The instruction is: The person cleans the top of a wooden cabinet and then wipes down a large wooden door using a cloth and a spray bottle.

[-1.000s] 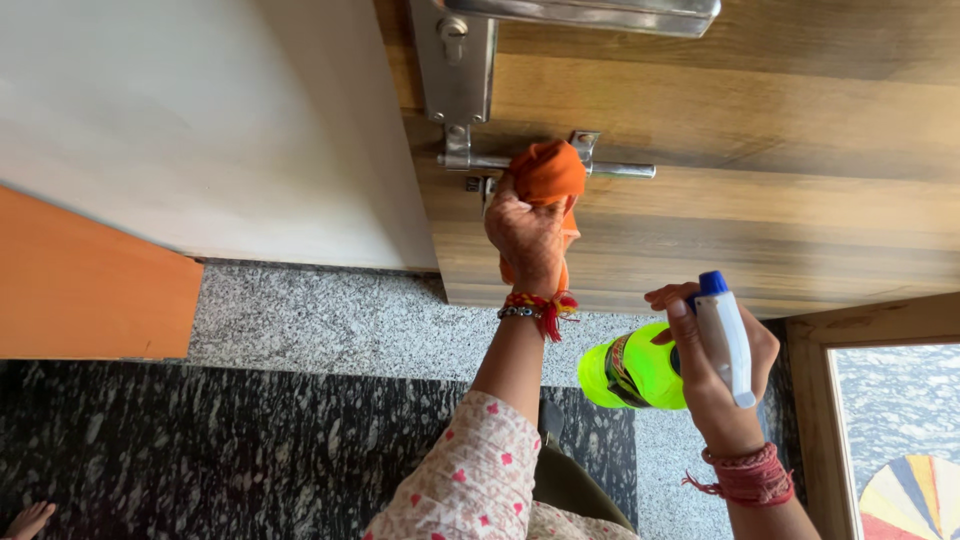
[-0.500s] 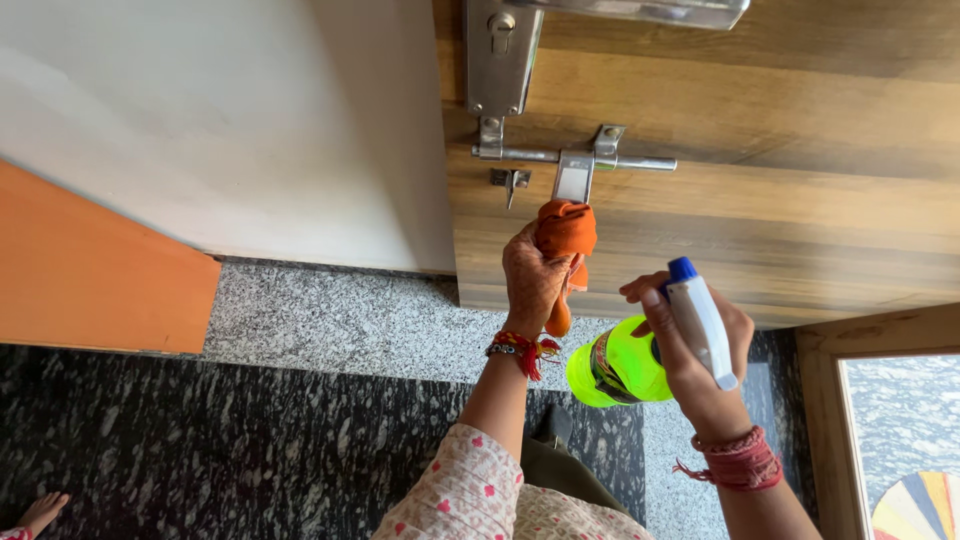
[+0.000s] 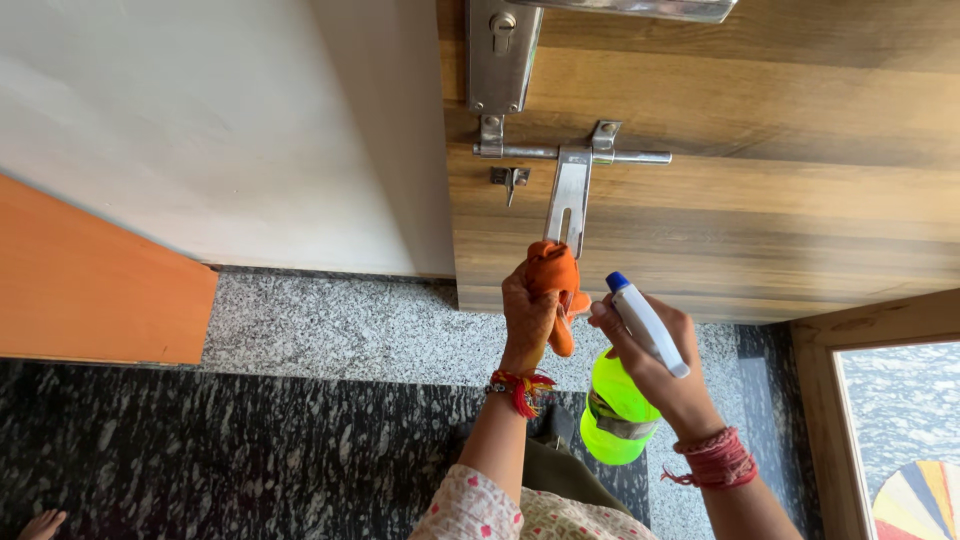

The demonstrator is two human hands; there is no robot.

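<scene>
My left hand (image 3: 527, 315) grips a bunched orange cloth (image 3: 553, 272) and presses it against the lower end of the hanging metal hasp (image 3: 567, 205) of a door latch. The latch bolt (image 3: 570, 154) runs across a brown wooden door (image 3: 760, 180), under a steel lock plate (image 3: 498, 55). My right hand (image 3: 655, 365) holds a neon green spray bottle (image 3: 617, 410) with a white trigger head and blue nozzle (image 3: 640, 318), just right of the cloth, the bottle hanging downward.
A white wall (image 3: 200, 130) with an orange panel (image 3: 90, 280) is left of the door. Speckled grey granite (image 3: 330, 320) and black stone (image 3: 200, 450) cover the floor. A wooden frame (image 3: 830, 400) stands at the right. A bare foot (image 3: 40, 522) shows at the bottom left.
My left hand slid the cloth down from the latch bolt along the hasp to its lower end. The right hand tilted the spray bottle so its body now points down.
</scene>
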